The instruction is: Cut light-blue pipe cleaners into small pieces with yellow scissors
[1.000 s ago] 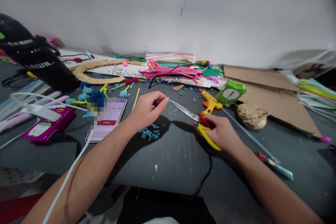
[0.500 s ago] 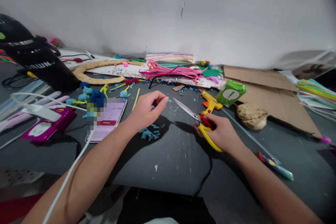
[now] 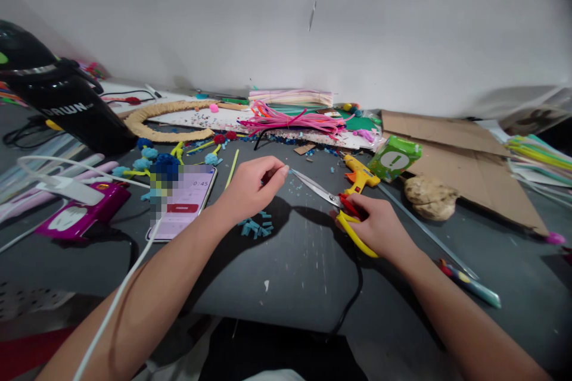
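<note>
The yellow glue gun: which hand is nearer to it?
Right. The right hand, gripping the scissors, is just on the near side of the glue gun; the left hand is farther off, to its left.

Looking out from the head in 1 view, forward and down! Sitting close over the desk point(image 3: 304, 280), facing the wall point(image 3: 214, 24) beyond.

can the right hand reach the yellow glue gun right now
Probably not without putting down the scissors: they fill the right hand, though the yellow glue gun lies just beyond it, apparently unobstructed.
</note>
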Motion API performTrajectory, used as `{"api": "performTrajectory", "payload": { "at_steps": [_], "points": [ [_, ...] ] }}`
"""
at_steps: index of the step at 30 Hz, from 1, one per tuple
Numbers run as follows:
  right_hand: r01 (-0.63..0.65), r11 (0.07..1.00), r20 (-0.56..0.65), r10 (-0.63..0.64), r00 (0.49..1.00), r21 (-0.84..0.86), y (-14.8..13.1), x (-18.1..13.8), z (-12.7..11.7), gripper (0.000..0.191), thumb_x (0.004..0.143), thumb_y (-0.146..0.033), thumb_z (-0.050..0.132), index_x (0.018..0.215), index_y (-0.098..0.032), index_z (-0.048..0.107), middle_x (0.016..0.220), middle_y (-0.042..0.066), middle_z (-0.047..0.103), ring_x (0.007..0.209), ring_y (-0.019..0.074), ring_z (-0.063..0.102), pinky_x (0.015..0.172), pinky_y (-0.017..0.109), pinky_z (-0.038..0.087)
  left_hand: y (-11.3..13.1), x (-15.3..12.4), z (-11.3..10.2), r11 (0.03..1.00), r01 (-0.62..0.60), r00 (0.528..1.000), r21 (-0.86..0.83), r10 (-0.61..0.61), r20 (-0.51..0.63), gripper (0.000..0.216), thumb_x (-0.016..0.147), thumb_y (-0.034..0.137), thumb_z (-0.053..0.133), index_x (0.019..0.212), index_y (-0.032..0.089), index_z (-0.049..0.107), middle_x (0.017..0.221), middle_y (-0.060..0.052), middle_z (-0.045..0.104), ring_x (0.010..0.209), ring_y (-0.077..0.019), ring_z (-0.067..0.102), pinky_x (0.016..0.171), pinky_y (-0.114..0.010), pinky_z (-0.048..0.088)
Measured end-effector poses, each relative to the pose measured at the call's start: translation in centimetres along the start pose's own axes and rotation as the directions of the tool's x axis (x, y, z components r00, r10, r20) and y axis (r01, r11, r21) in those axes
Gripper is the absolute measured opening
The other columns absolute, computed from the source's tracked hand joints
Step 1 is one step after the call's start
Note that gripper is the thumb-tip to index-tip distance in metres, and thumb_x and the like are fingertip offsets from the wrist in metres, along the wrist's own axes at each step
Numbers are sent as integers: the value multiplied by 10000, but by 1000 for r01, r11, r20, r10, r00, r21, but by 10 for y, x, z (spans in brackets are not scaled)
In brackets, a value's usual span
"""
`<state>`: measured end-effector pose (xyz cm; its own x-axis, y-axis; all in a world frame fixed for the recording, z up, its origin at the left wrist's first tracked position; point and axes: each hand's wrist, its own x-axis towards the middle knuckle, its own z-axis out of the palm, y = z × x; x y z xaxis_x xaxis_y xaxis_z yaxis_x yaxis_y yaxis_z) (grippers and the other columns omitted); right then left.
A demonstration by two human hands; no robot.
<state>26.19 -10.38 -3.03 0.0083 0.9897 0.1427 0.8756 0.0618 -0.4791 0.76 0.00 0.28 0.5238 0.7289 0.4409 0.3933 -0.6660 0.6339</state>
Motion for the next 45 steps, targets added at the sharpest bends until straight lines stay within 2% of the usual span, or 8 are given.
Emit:
{"api": "performTrajectory", "payload": {
  "at_steps": [7, 18, 22, 30, 45],
  "points": [
    [-16, 1000, 17, 15, 1000, 14, 1, 1, -1, 109, 733, -295, 614, 698, -200, 574, 590, -24, 490, 574, 127, 405, 551, 252, 300, -1, 0, 0, 1000, 17, 1000, -14, -17, 1, 235, 955, 320, 484, 842, 160, 614, 694, 7, 568, 631, -113, 487, 569, -241, 358],
    [-16, 1000, -30, 16, 999, 9, 2, -1, 0, 270, 746, -427, 646, 684, -204, 506, 586, -29, 478, 556, 115, 383, 527, 239, 294, -2, 0, 0, 998, 41, 999, -53, -40, 24, 240, 961, 328, 475, 832, 163, 593, 657, 21, 510, 597, -106, 438, 554, -242, 340],
    [-5, 1000, -43, 5, 999, -3, 3, 0, 0, 226, 746, -407, 635, 709, -199, 553, 592, -23, 501, 558, 118, 394, 540, 243, 303, -2, 0, 0, 995, 58, 998, -80, -55, 36, 245, 957, 337, 478, 821, 165, 586, 646, 20, 496, 590, -108, 432, 531, -238, 327],
    [8, 1000, 6, -8, 1000, -20, 4, 0, 0, 88, 724, -284, 613, 748, -206, 578, 602, -30, 495, 586, 130, 409, 553, 250, 296, -1, 0, 0, 992, 70, 996, -100, -65, 55, 241, 947, 331, 499, 795, 160, 574, 638, 27, 484, 585, -100, 421, 537, -237, 330],
    [29, 999, 17, -28, 999, -34, 6, 0, 0, 66, 704, -235, 598, 705, -205, 539, 607, -25, 514, 598, 134, 433, 567, 246, 306, -2, 0, -1, 993, 68, 997, -94, -64, 46, 232, 939, 320, 510, 786, 160, 578, 642, 25, 492, 591, -102, 428, 552, -246, 343]
  ]
}}
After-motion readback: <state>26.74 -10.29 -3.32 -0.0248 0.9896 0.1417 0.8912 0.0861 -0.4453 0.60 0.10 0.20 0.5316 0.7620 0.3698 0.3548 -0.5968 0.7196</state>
